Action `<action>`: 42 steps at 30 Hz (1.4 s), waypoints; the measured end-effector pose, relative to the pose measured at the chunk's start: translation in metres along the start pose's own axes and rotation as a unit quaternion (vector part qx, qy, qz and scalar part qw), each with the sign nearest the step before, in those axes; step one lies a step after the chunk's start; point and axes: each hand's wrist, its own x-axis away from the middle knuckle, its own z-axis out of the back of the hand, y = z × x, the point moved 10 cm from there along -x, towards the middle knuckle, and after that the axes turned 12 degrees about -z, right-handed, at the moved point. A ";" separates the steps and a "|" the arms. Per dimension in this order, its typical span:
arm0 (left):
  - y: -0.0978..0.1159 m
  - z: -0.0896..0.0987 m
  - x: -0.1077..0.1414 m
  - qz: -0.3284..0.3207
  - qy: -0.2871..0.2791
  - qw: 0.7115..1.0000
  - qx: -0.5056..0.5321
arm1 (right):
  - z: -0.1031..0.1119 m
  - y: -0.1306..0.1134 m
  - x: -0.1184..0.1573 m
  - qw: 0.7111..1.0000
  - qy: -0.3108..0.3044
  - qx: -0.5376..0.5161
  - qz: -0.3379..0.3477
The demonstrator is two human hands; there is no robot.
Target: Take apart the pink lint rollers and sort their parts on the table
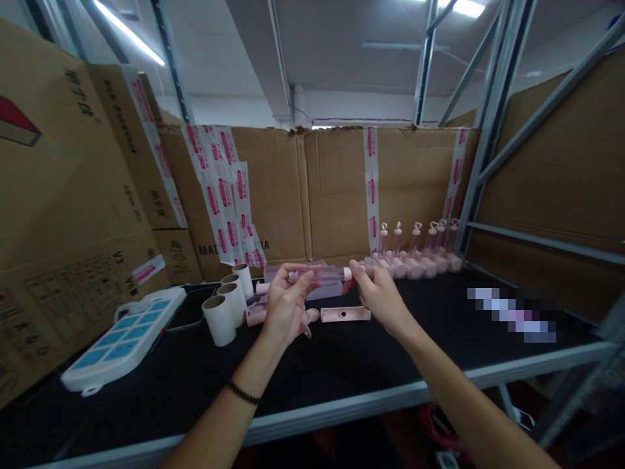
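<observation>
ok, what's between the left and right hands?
Head view: a clear tube spans the gap, left hand gripping one end, right hand pinching the other, beside its pale collar.

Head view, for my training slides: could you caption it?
Left hand and right hand hold a clear tube above a black tabletop, white cylinders at left, ring-topped pink pieces at right.

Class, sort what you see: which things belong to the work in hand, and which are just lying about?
Work in hand:
- clear tube, held by left hand and right hand
- likely the pink piece with a hole
- likely the row of loop-topped pieces

Seemingly lying about:
- white rolls
- white case with blue panels
</observation>
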 end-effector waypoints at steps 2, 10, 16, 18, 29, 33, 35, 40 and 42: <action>0.019 -0.003 0.000 -0.079 -0.044 0.982 -0.164 | 0.007 0.002 0.002 0.999 0.048 0.017 0.005; 0.033 -0.090 0.046 -0.346 -0.308 0.666 -0.585 | -0.005 0.015 0.011 0.998 0.055 -0.006 0.000; 0.007 -0.078 0.044 -0.232 -0.352 0.650 -0.633 | -0.016 0.012 0.022 0.999 0.022 0.024 0.026; 0.008 -0.073 0.045 -0.206 -0.362 0.680 -0.603 | -0.017 0.007 0.027 0.998 0.006 0.034 0.043; 0.025 -0.075 0.050 -0.098 -0.466 0.795 -0.375 | -0.035 -0.018 0.054 0.976 -0.160 0.093 0.112; 0.028 -0.079 0.053 -0.046 -0.505 0.793 -0.338 | -0.038 -0.028 0.062 0.963 -0.175 0.117 0.169; 0.031 -0.081 0.055 -0.021 -0.524 0.791 -0.316 | -0.038 -0.032 0.065 0.956 -0.174 0.137 0.194; 0.032 -0.082 0.065 0.070 -0.569 0.787 -0.228 | -0.040 -0.035 0.070 0.942 -0.169 0.183 0.226; 0.028 -0.077 0.067 0.113 -0.568 0.789 -0.205 | -0.041 -0.035 0.072 0.940 -0.175 0.187 0.227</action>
